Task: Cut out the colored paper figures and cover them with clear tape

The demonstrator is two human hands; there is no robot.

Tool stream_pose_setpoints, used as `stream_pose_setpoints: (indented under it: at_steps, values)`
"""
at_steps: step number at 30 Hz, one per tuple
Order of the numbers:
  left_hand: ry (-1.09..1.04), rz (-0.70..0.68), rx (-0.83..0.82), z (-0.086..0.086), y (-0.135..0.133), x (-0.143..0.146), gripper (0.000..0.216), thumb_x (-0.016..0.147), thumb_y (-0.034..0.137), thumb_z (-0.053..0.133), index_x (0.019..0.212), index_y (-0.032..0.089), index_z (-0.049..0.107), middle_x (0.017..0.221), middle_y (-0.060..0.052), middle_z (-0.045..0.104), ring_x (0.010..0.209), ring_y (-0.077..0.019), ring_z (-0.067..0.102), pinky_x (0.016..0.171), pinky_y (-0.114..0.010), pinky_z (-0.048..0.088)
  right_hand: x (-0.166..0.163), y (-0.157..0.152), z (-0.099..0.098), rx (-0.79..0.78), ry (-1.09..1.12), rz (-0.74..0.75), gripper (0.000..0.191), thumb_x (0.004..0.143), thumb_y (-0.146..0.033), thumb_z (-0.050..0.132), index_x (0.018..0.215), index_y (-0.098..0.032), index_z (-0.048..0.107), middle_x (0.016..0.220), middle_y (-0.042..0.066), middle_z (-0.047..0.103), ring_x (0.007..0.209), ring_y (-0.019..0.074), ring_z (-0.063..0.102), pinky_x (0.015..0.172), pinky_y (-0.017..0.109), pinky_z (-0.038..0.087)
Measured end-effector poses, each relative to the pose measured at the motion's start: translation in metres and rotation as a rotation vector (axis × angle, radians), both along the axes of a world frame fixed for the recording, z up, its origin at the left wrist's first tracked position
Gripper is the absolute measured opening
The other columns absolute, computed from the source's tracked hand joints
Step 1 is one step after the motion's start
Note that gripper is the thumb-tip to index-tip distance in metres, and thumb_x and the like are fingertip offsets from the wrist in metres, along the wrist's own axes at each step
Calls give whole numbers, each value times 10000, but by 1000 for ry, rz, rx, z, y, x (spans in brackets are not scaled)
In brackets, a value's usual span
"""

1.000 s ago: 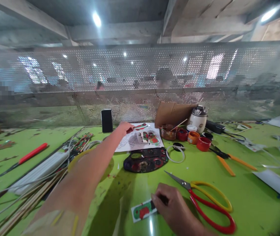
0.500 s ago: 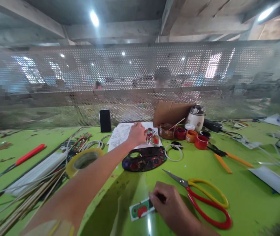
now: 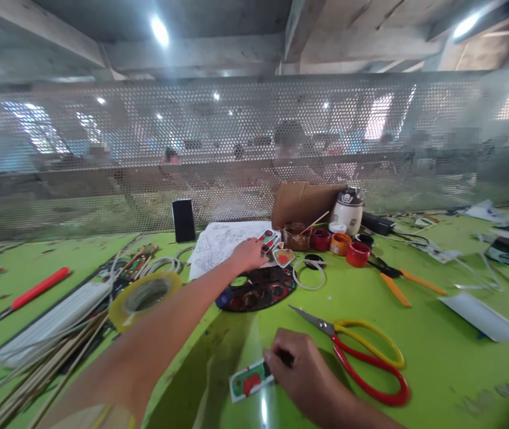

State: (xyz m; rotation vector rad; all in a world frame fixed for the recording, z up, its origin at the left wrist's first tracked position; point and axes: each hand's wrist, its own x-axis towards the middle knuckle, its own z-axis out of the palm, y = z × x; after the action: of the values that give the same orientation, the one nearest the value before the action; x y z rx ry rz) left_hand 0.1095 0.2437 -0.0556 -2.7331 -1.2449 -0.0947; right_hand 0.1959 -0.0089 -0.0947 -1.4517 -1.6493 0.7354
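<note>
The painted strip (image 3: 248, 381) is best kept flat on the bench (image 3: 442, 366) by the right hand (image 3: 294, 357), pinched on its end, while, well apart, the painted cut-outs (image 3: 284, 257) beside the left hand (image 3: 250, 255), whose grip cannot be told, are best handled lightly.

Strip (image 3: 249, 383) painted; desk (image 3: 348, 296) finished smooth, glossy; scissors (image 3: 325, 327) bladed in metal; screen (image 3: 219, 128) made of perforated metal; cardboard (image 3: 301, 202) seen matt.
</note>
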Motion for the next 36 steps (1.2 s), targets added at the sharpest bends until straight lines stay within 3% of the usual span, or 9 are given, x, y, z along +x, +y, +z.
stream_pose_setpoints:
  at_steps: [8,13,16,19,22,24,29,36]
  values:
    - [10,22,-24,0,0,-9,342,891,375,553,1153,156,569,1191,-97,581,1058,-235,572,897,-460,478,-2,-2,-1,7,-4,5,244,806,-160,546,580,-176,458,581,-36,468,536,90,407,484,208,259]
    - [-4,-17,3,10,-7,0,518,847,333,578,1342,249,447,1419,-113,409,1283,-304,391,1010,-515,373,-1,-1,-4,15,-29,-5,237,808,-161,549,584,-171,473,577,-35,472,534,90,406,482,213,249]
    - [27,-29,-24,14,-6,15,493,783,365,623,1267,343,535,1486,-79,333,1363,-380,249,1023,-640,279,0,-1,-4,28,-28,-3,235,802,-149,551,578,-165,481,577,-37,473,539,89,412,493,213,256]
    - [52,9,-29,15,-5,30,366,791,475,597,1089,274,661,1467,-120,353,1368,-471,163,967,-768,180,0,-1,-2,16,-16,0,231,802,-148,551,580,-162,488,578,-36,479,543,90,423,496,213,258]
    - [67,-13,-22,13,-5,41,361,832,425,590,1119,211,633,1464,-120,354,1384,-415,160,1036,-706,162,0,-1,1,-2,-14,-3,220,804,-157,553,591,-163,499,585,-35,489,542,92,429,494,213,255]
    - [82,-48,-43,12,-5,46,376,856,367,590,1190,195,578,1450,-102,377,1357,-345,268,1069,-624,226,0,-1,1,8,-19,-3,227,799,-159,558,582,-165,494,584,-36,486,543,92,426,499,216,255]
    - [89,-19,-122,11,2,56,355,886,348,567,1194,173,556,1287,-104,527,1141,-261,526,945,-500,446,0,-1,1,41,-23,-9,237,790,-167,571,569,-167,484,584,-37,481,538,89,410,498,219,245]
    - [86,100,-166,12,9,67,329,886,329,575,1174,171,560,1191,-93,577,1018,-221,592,842,-414,516,0,-2,-1,62,-28,-6,230,794,-178,569,575,-168,498,573,-43,470,531,86,397,494,218,237]
